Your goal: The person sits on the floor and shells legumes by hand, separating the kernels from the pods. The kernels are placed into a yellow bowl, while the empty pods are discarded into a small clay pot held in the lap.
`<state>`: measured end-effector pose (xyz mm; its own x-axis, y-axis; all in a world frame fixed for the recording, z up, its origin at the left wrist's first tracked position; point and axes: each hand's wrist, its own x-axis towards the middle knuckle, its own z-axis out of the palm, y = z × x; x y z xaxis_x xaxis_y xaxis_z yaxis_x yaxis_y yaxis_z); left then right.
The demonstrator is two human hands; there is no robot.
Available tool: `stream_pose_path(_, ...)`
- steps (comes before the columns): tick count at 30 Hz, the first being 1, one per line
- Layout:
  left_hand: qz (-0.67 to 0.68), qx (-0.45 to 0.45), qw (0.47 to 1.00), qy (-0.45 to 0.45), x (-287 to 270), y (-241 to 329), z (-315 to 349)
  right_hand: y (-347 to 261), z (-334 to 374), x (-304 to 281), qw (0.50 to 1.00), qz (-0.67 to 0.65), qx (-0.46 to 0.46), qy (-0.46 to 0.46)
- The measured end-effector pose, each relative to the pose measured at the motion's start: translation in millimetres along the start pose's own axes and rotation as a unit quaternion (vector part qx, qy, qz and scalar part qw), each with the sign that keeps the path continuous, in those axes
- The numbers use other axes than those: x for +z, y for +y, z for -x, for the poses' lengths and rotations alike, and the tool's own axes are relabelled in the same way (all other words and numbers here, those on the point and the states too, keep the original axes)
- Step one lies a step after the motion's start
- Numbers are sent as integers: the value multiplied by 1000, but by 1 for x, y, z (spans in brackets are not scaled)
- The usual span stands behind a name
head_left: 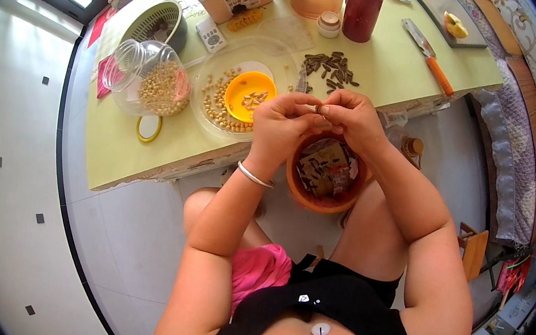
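Observation:
My left hand (281, 125) and my right hand (354, 119) meet above the table's front edge, fingertips pinched together on a small dark sunflower seed (318, 109), mostly covered by the fingers. Just beyond them lies a loose pile of striped sunflower seeds (335, 70). Left of my left hand, a yellow bowl (231, 93) holds several pale shelled kernels. It sits in a wide clear plastic tray (199, 113) with round beige chickpeas scattered around it. Beneath my hands stands an orange-brown bin (321, 205) with empty shells and crumpled packaging inside.
A clear jar (165, 88) of chickpeas lies tipped on the left, near a yellow-rimmed lid (148, 128) and a grey-green colander (178, 35). Further back are a dark red tumbler (363, 12) and a small lidded jar (328, 25). An orange-handled knife (438, 74) rests at the right edge.

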<state>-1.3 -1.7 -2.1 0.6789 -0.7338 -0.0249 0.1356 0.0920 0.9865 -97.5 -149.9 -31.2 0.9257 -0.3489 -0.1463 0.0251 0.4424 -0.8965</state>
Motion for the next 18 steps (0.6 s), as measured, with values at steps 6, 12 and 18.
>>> stream_pose_path(6,99,-100,989,-36,-10,6,-6,-6,3,0,998,50,-21,-20)
stream_pose_path(12,92,-80,992,-45,-12,6,-6,-16,6,4,997,74,-33,-8)
stream_pose_path(18,-287,133,943,100,-40,18,-12,-23,3,-14,975,207,-16,-72)
